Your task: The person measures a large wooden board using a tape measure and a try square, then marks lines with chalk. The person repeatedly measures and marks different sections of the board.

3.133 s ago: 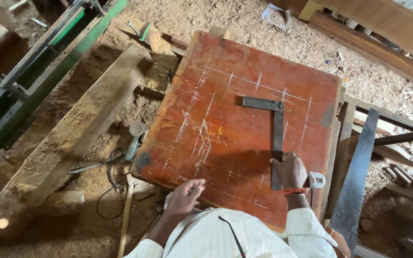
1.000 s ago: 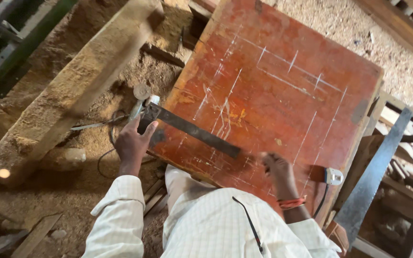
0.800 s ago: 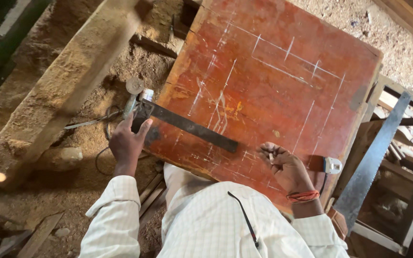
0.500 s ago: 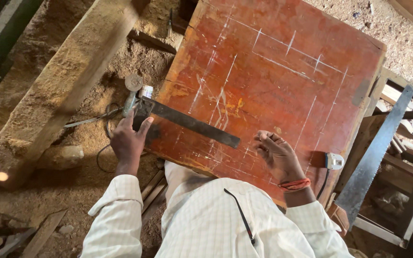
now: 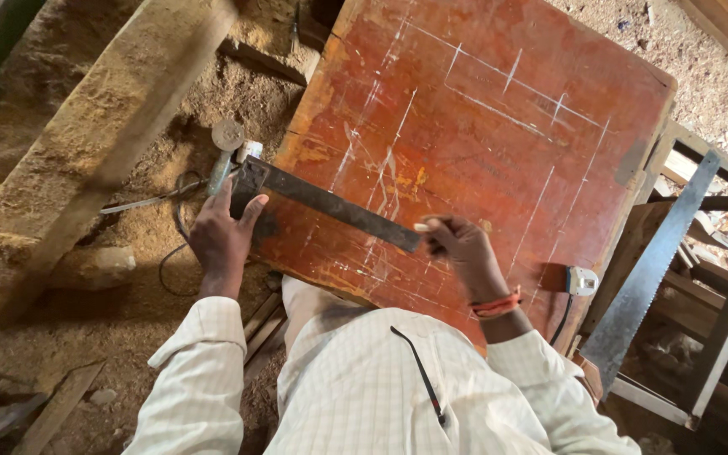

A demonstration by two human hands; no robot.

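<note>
A reddish-brown wooden board (image 5: 499, 126) with white marking lines lies flat in front of me. A dark metal try square (image 5: 330, 205) rests across its near left part, the stock hooked against the board's left edge. My left hand (image 5: 222, 236) grips that stock. My right hand (image 5: 463, 250) is at the free end of the blade, fingers pinched on a small white piece of chalk (image 5: 421, 227) that touches the board beside the blade tip.
A white tape measure (image 5: 581, 280) sits at the board's near right edge. A hand saw blade (image 5: 650, 278) leans on a metal frame to the right. A thick rough beam (image 5: 86, 143), an angle grinder (image 5: 222, 160) and sawdust lie left.
The square went from the board's right side to its left edge, now under my left hand. Over the last second my right hand moved up-left to the blade tip with the chalk.
</note>
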